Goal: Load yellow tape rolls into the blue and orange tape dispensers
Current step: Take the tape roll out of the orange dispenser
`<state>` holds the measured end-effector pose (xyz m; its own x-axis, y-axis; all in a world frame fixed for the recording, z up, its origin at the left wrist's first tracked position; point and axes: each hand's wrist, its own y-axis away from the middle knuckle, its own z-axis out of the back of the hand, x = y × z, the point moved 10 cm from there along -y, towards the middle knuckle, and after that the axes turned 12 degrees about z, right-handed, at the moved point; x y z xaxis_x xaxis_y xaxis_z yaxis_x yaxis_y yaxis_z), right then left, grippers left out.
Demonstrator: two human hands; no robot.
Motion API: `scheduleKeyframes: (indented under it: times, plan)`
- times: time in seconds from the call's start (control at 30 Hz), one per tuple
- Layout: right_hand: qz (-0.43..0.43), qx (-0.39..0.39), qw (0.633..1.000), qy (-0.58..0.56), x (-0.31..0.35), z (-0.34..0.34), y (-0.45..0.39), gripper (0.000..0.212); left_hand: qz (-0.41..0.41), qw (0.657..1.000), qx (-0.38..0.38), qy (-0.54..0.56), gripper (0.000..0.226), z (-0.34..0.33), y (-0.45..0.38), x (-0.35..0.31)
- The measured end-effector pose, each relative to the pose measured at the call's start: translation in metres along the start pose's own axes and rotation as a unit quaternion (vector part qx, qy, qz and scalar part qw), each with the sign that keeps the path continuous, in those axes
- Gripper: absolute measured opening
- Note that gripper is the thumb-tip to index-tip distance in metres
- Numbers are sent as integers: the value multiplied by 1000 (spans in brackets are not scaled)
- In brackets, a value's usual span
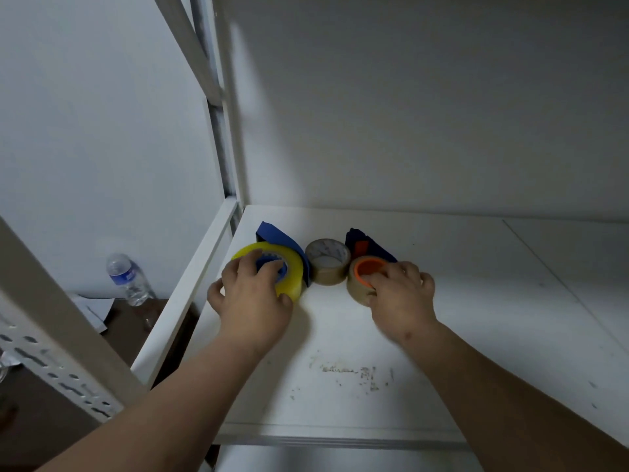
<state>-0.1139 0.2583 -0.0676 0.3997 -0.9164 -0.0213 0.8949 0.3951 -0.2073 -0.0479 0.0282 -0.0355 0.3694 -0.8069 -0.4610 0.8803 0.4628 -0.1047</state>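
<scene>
Two bare forearms are seen nearest the camera, reaching up from the bottom edge onto a white shelf board (391,335), which is scuffed with dark marks near its front. At the left, a perforated white upright (51,362) of the shelving frame is cut off by the picture's edge.

Two tape dispensers are counted on the board. The blue dispenser (272,235) lies at the left with a yellow tape roll (291,267) seated on its blue hub. The left hand (252,298) is laid over this roll, fingers draped across the top and into the core, thumb at the near left side, so that it is held loosely from above. The orange dispenser (366,248), dark blue with orange parts, lies at the right; a brownish tape roll (357,287) is fitted around its orange hub. The right hand (401,298) rests on that roll with fingertips pressed at the hub's rim; how firmly it is gripped cannot be told, as much of the roll is hidden.

Three rolls are counted in all: a third, a tan tape roll (327,262), lies flat between the dispensers, untouched.

Beyond the shelf, one plastic water bottle (127,279) is seen standing on a brown surface.
</scene>
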Motion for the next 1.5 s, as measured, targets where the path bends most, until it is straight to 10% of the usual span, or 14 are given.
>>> scheduleKeyframes:
  times: [0.23,0.43,0.6,0.77,0.9,1.23,1.37,1.5]
  plan:
    - [-9,-133,984,-114,-6,37,20,30,5,975,78,206,41,-11,13,-34]
    - [74,-223,958,-167,26,76,44,20,152,752,381,516,45,-55,52,-77]
    - [132,-183,933,-280,33,84,54,31,155,701,354,600,22,-48,55,-83]
    - [-142,-128,723,-663,-22,52,52,51,80,735,381,556,27,-34,68,-83]
    - [-108,33,605,-788,0,26,59,45,46,725,407,553,38,-23,82,-85]
    - [-145,-52,867,-474,-27,54,63,34,110,652,470,585,30,-19,85,-62]
    - [-159,-172,900,-367,-16,91,67,38,206,607,447,624,31,-21,76,-42]
    - [34,-262,932,-250,57,144,78,28,210,629,416,622,29,-12,68,-34]
